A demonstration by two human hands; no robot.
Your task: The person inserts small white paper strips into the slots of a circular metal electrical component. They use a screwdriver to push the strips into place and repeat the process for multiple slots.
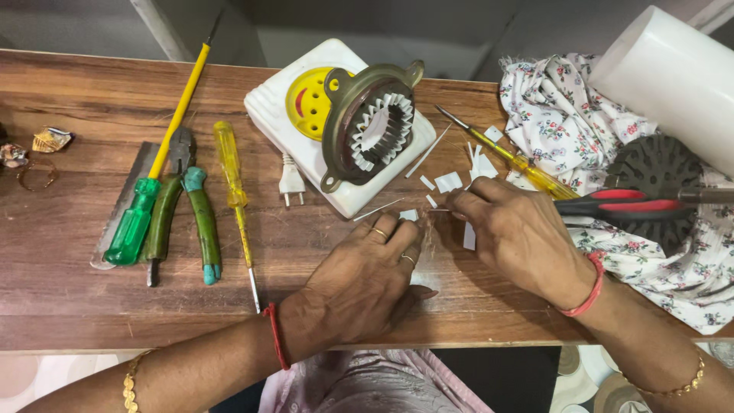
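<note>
The brown wooden table (69, 291) runs the full width of the frame, its near edge crossing just below both wrists; bare board lies open at lower left and between the hands and that edge. At lower centre the left hand (363, 279) rests palm down, fingers spread flat on the wood, closed on nothing, its fingertips beside a small white paper slip (408, 215). Right of centre the right hand (516, 233) has its fingertips drawn together at a thin strip on the table — whether it is actually pinched I cannot tell. More cut white paper scraps (449, 181) lie scattered just above the hands.

Above them a white square plug board with a yellow round socket face (277, 107) carries a bronze-coloured metal ring lined with folded white paper (372, 126). At left lie a green-handled yellow screwdriver (153, 183), green-handled pliers (187, 214) and a clear yellow screwdriver (232, 180). Crowding the right side are a floral white cloth (558, 115), red-and-black scissors (627, 205) and a white plastic cylinder (673, 73).
</note>
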